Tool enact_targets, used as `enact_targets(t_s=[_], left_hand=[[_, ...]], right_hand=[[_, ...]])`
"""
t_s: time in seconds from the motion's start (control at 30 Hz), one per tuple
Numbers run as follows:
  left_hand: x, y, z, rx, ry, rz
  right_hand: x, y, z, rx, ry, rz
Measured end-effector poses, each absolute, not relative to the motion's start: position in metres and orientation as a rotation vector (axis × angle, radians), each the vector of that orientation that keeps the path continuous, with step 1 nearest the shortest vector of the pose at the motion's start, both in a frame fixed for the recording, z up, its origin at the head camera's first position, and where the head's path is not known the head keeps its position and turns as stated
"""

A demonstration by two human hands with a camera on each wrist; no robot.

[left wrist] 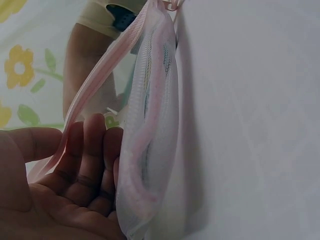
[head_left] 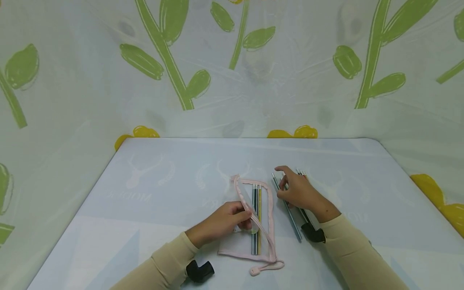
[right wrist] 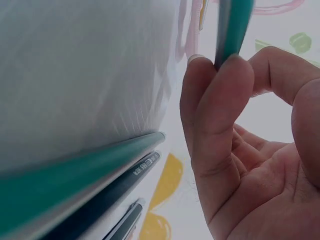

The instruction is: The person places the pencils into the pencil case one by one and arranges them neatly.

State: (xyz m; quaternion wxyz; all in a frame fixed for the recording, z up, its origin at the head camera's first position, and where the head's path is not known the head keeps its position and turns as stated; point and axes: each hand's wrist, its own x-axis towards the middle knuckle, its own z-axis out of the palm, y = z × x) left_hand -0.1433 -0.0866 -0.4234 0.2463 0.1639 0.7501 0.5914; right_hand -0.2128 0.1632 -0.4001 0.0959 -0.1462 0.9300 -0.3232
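Note:
My left hand [head_left: 221, 221] pinches the pink zip edge of a see-through mesh pencil pouch [head_left: 272, 209], lifting that side off the lower layer. In the left wrist view the zip strip [left wrist: 95, 85] runs between thumb and forefinger, and the mesh bulges beside the other fingers. Several pencils [head_left: 255, 243], dark and gold, lie lengthwise in the pouch. Right of it, my right hand [head_left: 299, 192] holds a teal pencil [head_left: 293, 226] between its fingertips; the right wrist view shows this pencil [right wrist: 234, 30] rising from them. More pencils [head_left: 301, 172] lie partly hidden under that hand.
A pink zip pull [head_left: 255, 270] on a loop lies at the pouch's near corner. Beside my right hand, a teal pencil [right wrist: 85, 177] and a dark pencil [right wrist: 120, 182] rest on the pale tabletop [head_left: 163, 181]. A patterned curtain [head_left: 282, 92] hangs behind the table.

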Motion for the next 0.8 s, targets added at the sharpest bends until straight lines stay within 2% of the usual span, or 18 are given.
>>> enact_targets(t_s=[0.8], left_hand=[[-0.1427,-0.0862,-0.4229,0.462,2.053,1.613]], right_hand=[[-0.2135,0.1623,-0.4002,-0.378,2.674,-1.049]])
